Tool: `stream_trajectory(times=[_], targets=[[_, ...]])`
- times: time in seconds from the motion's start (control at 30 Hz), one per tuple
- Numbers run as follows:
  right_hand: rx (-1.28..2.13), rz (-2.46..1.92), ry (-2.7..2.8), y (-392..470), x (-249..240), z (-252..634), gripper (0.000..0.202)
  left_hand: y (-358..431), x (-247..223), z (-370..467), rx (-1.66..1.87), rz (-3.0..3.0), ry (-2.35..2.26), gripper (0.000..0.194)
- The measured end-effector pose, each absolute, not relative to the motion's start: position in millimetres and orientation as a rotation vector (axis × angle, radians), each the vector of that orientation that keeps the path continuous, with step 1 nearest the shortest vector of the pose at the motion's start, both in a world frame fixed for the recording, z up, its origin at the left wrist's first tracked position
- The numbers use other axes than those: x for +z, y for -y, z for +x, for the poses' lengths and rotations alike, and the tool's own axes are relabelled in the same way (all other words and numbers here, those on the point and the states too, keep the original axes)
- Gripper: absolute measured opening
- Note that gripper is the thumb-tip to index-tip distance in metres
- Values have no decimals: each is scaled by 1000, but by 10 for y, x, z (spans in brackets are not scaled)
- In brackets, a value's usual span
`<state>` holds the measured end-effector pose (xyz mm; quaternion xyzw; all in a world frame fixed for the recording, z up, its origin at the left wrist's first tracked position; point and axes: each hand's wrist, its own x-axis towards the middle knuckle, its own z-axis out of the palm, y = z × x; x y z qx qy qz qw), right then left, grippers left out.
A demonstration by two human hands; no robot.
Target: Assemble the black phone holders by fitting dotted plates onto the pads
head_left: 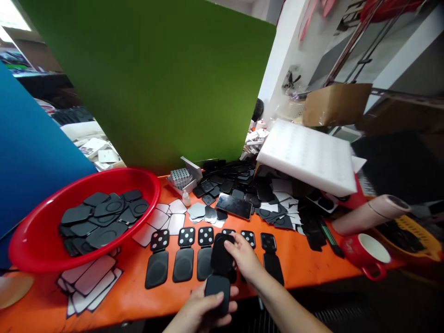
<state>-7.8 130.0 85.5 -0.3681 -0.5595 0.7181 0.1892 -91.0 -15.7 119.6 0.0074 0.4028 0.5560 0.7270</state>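
Observation:
My left hand (210, 307) grips the lower panel of a black hinged folding pad (218, 289), thumb on top and fingers beneath. My right hand (244, 259) pinches a rounded black piece at the upper end (222, 252); whether this is part of the same pad or a separate cover, I cannot tell. Behind and beside the hands, several similar two-panel pads (183, 264) lie unfolded in a row, their small upper panels (186, 236) showing white round dots. The pads nearest my hands are partly hidden by them.
At left stands a red basin (31, 240) of black pads, with pale sheets (93, 277) below it. A phone (234, 206), small bottle (186, 199) and dark parts (239, 173) lie behind the row. At right are a red mug (357, 256), pink flask (371, 213) and white foam block (305, 152).

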Motion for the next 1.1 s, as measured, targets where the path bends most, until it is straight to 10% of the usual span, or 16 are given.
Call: stream_trajectory(times=[0.7,0.93,1.1], targets=[[2175,-923,1659,-1273,990,-78,41,173,1106,-873,1204,128,-1124,46],[714,-1091,2650,-2336,1022,-120,46,223,1293,-1061,1270,14,-1253,41],[536,-997,2925,-2705,901,-312,72,219,1290,-1065,1318,0,-1279,37]])
